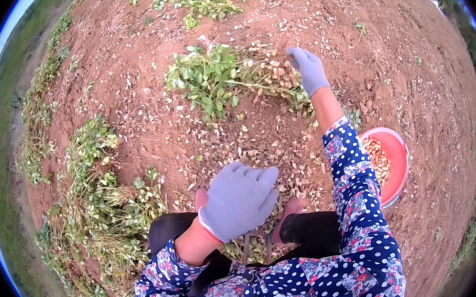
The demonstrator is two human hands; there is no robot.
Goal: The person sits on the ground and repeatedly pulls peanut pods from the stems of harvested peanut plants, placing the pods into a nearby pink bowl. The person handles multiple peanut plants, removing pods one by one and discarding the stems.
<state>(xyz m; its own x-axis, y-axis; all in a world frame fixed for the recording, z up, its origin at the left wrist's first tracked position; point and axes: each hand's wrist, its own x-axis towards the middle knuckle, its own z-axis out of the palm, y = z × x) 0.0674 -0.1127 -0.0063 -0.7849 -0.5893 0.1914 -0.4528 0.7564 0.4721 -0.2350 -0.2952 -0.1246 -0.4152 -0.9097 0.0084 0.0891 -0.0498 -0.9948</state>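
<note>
Beside the right sleeve [356, 180], a bucket [396, 163] holds peanuts [379, 161].

Wears plain, pale lilac-grey gloves [229, 206] on the left hand [241, 194] and right hand [308, 73]. Shows a narrow red-edged hem [210, 230] just behind the left grip. Farther back from each grip, has a navy left sleeve [167, 276] and right sleeve [361, 194], printed with white dots and pink-and-red floral patches. Wears black trousers [318, 232] beside the left grip, plus dusty-pink footwear [291, 207] just beyond.
</note>
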